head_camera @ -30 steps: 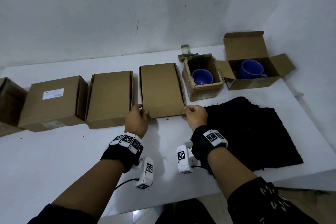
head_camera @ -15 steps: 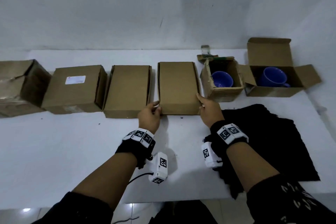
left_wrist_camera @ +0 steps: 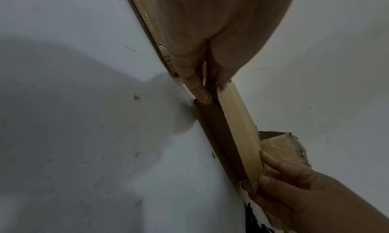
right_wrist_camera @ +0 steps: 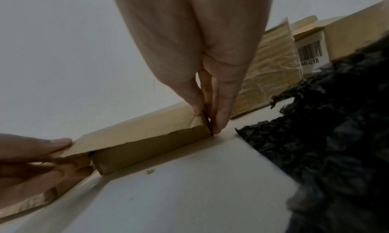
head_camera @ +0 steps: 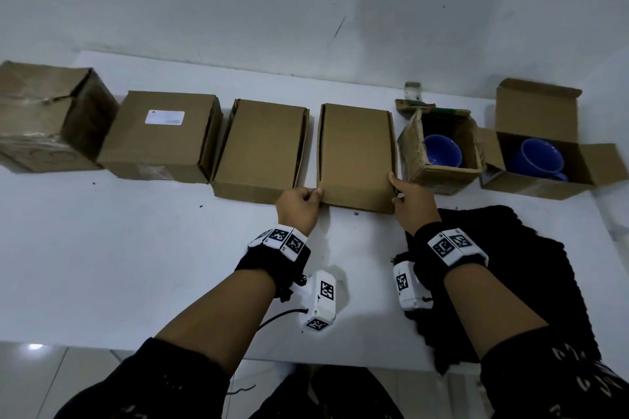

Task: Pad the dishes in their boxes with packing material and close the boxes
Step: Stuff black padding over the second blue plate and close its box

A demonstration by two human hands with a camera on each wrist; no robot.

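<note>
Four boxes on the left and centre of the bench (head_camera: 102, 265) look closed. Left hand (head_camera: 297, 207) and right hand (head_camera: 410, 202) pinch the front corners of the fourth box (head_camera: 357, 153), centre frame. Two open boxes, upper right, hold a bare blue cup (head_camera: 442, 150) and blue mug (head_camera: 539, 156); black packing material (head_camera: 527, 265) lies lower right.

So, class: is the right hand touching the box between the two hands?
Touching. In the right wrist view, the right hand pinches the corner of the box.
</note>
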